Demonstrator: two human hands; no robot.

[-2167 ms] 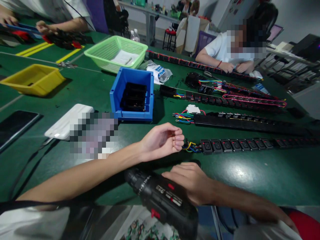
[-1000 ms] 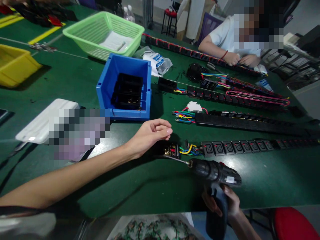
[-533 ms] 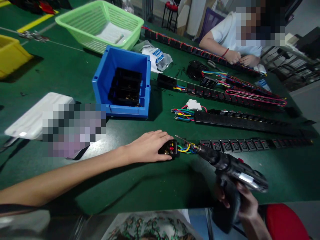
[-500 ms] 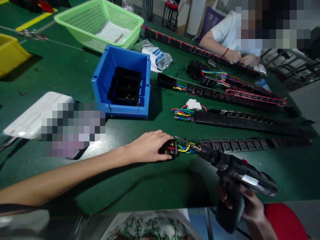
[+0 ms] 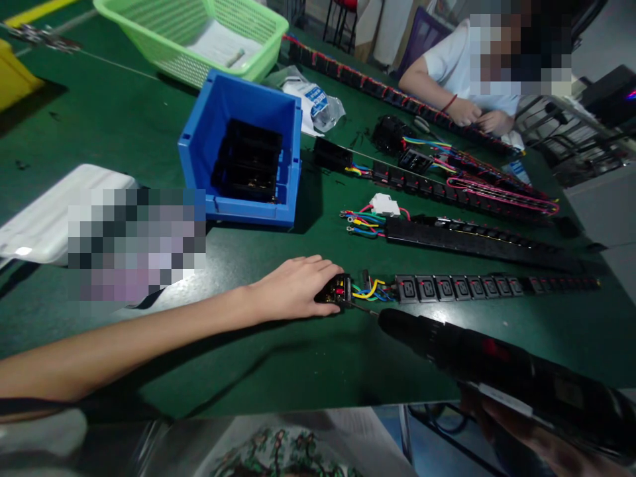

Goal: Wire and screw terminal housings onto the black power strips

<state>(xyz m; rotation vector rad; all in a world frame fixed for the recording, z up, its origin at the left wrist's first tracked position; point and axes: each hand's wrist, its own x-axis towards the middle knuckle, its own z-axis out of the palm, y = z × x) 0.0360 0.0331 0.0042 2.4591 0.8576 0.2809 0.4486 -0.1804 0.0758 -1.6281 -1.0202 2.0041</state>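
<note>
My left hand (image 5: pixel 303 288) is wrapped round a small black terminal block (image 5: pixel 340 290) on the green table. Yellow, green and blue wires (image 5: pixel 370 290) run from the block to a long black socket strip (image 5: pixel 454 287). At the lower right, my right hand (image 5: pixel 517 424) grips a black power drill (image 5: pixel 477 351), its fingers partly hidden beneath the tool. The drill's thin bit points left, with its tip close to the block's lower right corner.
Behind my left hand stands a blue bin (image 5: pixel 238 209) holding black parts, near a green basket (image 5: pixel 149 46). More black strips (image 5: pixel 472 247) lie behind the socket strip. A person (image 5: pixel 464 79) works across the table.
The drill has moved lower and to the right, and its bit now reaches the block from the lower right. My left hand stays on the block. The view has shifted slightly.
</note>
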